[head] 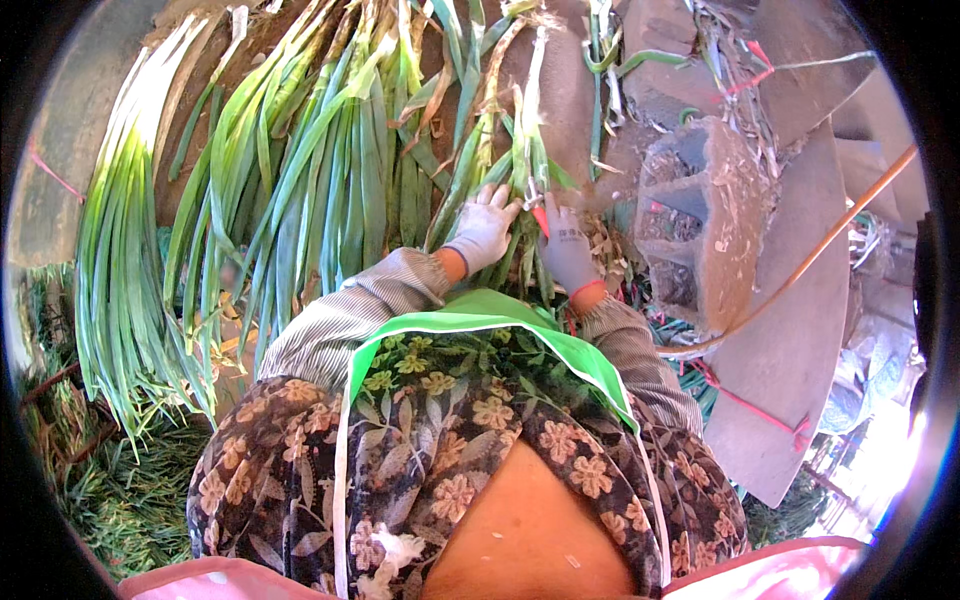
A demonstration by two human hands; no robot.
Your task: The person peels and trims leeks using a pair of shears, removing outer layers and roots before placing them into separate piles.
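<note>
My left hand [484,227], in a pale work glove, rests with spread fingers on the green leaves of a long spring onion [534,135]. Close to its right, my gloved right hand [566,244] holds a small tool with a red handle [541,220], its metal end at the onion's stalk. What kind of tool it is cannot be told. Beyond both hands the white root end points away from me. Several more green onions [360,165] lie in a loose row to the left, and a tidier bunch [139,187] with white stems lies at the far left.
A dirty compartmented block [731,225] stands right of my hands, beside a curved grey sheet [795,322] crossed by a thin brown rod [817,255]. Red ties [757,409] and dry leaf scraps lie around. Cut green leaves [135,502] cover the ground at lower left.
</note>
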